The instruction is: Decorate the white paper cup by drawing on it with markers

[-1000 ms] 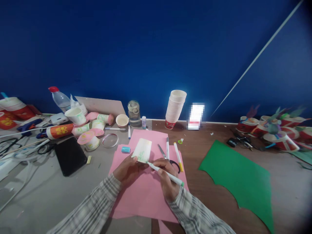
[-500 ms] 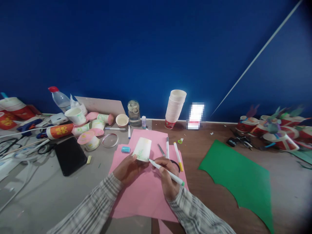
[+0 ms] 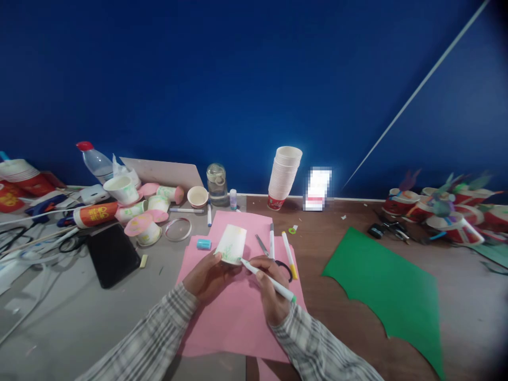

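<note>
My left hand (image 3: pixel 208 275) grips a white paper cup (image 3: pixel 232 243) by its rim, bottom pointing away, over a pink paper sheet (image 3: pixel 234 312). Green marks show on the cup's side. My right hand (image 3: pixel 270 288) pinches a green-capped marker (image 3: pixel 268 280), its tip touching the cup near the rim. Just beyond my right hand lie scissors (image 3: pixel 266 252), a white marker (image 3: pixel 272 239) and a yellow-tipped marker (image 3: pixel 289 253). A small blue cap (image 3: pixel 203 243) rests on the pink sheet left of the cup.
A stack of white cups (image 3: pixel 284 177) and a glass jar (image 3: pixel 217 183) stand by the blue wall. Decorated cups (image 3: pixel 143 209), a bottle (image 3: pixel 93 158) and a black tablet (image 3: pixel 111 254) crowd the left. Green paper (image 3: pixel 391 291) lies right, with red cup crafts (image 3: pixel 448 211) beyond.
The cup has turned slightly in my left hand while the marker tip stays at its side. Both hands remain in the same place.
</note>
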`<state>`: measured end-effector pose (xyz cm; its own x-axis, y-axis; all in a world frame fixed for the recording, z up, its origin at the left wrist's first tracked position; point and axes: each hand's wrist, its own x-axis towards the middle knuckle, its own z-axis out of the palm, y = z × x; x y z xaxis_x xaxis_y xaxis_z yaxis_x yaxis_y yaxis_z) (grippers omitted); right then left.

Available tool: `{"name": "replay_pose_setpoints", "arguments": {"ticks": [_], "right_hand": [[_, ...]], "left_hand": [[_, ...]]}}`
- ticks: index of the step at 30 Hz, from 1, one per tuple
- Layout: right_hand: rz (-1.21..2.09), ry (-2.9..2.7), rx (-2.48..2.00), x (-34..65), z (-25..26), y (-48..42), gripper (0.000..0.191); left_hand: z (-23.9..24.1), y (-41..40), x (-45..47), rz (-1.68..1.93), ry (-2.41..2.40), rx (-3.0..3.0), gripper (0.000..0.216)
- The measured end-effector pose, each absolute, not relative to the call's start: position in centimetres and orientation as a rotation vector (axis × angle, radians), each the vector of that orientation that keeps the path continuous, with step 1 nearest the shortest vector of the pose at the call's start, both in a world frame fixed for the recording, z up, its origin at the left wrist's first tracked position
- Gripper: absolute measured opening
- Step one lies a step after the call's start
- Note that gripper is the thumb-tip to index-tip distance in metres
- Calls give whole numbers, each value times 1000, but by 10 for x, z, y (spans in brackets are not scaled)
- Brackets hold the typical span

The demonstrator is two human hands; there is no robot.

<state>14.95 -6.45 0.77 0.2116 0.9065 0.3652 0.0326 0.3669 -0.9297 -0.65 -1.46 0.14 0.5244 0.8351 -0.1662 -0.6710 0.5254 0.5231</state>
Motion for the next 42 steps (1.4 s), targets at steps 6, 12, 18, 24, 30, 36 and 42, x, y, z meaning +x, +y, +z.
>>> {"name": "replay_pose_setpoints", "arguments": {"ticks": [6,12,18,24,30,36,42], "right_hand": [[760,-1174,-1063,151,6,-64,19],[774,-1165,-1071,150,6,-65,20],[756,-1192,-1077,150,9,-66,21],[810,-1171,-1084,151,7,-67,27],[762,-1151,-1099,149,4,-66,31],[725,-1052,-1030,141,-5,-59,32],[618,-1212,-1150,142,-4,-60,18]], "left_hand": [[2,-14,-7,923,434,423,31],[4,-15,-7,941,440,460,32],[-2,-13,-8,962,500,502,33],[-3,-14,-8,947,515,595,34],[-1,-13,-7,968,506,524,35],[-2,-10,-6,924,534,375,45],[-1,-12,-5,922,495,313,42]]}}
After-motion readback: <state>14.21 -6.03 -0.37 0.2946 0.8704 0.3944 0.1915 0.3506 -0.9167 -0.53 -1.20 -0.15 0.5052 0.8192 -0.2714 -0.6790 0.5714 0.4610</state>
